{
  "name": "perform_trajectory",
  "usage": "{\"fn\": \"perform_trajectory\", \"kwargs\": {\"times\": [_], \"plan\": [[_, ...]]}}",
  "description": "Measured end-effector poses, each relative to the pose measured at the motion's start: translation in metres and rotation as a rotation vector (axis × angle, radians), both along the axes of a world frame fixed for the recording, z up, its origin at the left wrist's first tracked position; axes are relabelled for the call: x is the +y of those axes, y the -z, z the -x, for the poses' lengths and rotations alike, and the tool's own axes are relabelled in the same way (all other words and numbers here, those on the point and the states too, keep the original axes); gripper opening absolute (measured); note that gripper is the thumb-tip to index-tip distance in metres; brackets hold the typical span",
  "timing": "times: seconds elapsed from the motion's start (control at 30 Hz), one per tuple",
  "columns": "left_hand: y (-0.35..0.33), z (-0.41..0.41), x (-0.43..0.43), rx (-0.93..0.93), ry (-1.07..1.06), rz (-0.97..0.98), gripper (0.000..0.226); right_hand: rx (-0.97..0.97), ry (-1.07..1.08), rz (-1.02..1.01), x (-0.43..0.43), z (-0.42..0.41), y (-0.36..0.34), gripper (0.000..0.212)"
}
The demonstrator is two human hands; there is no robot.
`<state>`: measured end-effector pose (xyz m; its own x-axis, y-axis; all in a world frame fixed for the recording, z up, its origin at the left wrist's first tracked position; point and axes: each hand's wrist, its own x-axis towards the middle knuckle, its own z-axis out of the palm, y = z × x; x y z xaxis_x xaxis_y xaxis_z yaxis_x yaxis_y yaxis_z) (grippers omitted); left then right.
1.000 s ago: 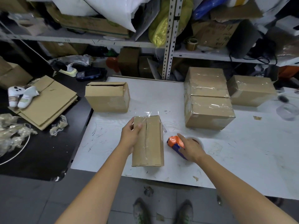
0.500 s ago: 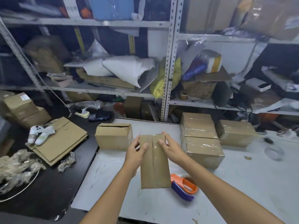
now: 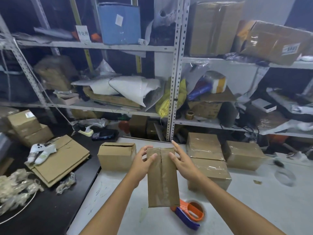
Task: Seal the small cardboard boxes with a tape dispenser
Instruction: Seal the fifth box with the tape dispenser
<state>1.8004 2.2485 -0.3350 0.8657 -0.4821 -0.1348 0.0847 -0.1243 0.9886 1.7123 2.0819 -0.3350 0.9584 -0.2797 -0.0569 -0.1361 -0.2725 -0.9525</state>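
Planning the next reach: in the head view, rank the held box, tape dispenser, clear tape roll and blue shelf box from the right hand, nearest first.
1. Held box: touching the right hand.
2. Tape dispenser: on the table, below it.
3. Clear tape roll: table's far right.
4. Blue box: top shelf, left.

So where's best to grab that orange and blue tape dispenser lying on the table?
Probably by its blue handle, from above on the right: the tape dispenser lies flat on the table, handle nearest you, and the held box hides its left end.
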Motion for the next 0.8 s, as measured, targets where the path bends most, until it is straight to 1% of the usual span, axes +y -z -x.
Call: {"fn": "perform_trajectory", "kwargs": {"times": [0.13,0.23,0.33,0.37,0.47,0.53,0.63,0.67,0.7,0.77,0.8], "plan": [[0.001,0.002,-0.002,-0.008,0.012,-0.025,0.031,0.036,0.000,-0.006,-0.004,0.000,0.003,0.027],[0.002,0.000,-0.002,0.007,-0.034,-0.032,0.029,0.035,-0.005,0.014,-0.003,-0.001,0.006,0.024],[0.001,-0.004,-0.003,0.018,-0.037,-0.080,0.042,0.024,-0.030,0.056,0.003,-0.002,0.006,0.032],[0.002,-0.006,-0.004,0.024,-0.040,-0.081,0.043,0.018,-0.035,0.076,0.004,-0.004,0.008,0.034],[0.003,-0.006,-0.007,0.046,-0.082,-0.052,0.027,0.019,-0.052,0.104,0.008,-0.004,0.003,0.037],[0.003,-0.004,-0.008,0.053,-0.106,-0.034,0.026,0.035,-0.050,0.059,0.008,-0.004,-0.002,0.054],[0.001,0.002,-0.011,0.014,-0.089,-0.036,0.037,0.122,0.016,-0.050,0.007,-0.008,-0.003,0.079],[0.001,0.003,-0.012,0.000,-0.080,-0.044,0.039,0.147,0.028,-0.068,0.007,-0.009,-0.002,0.083],[0.001,0.005,-0.014,-0.017,-0.075,-0.057,0.042,0.160,0.019,-0.073,0.008,-0.010,-0.002,0.081],[0.000,0.007,-0.016,-0.043,-0.074,-0.086,0.048,0.142,0.002,-0.097,0.014,-0.012,-0.002,0.063],[0.001,0.008,-0.018,-0.046,-0.079,-0.098,0.051,0.137,-0.003,-0.115,0.016,-0.012,-0.003,0.058]]}}
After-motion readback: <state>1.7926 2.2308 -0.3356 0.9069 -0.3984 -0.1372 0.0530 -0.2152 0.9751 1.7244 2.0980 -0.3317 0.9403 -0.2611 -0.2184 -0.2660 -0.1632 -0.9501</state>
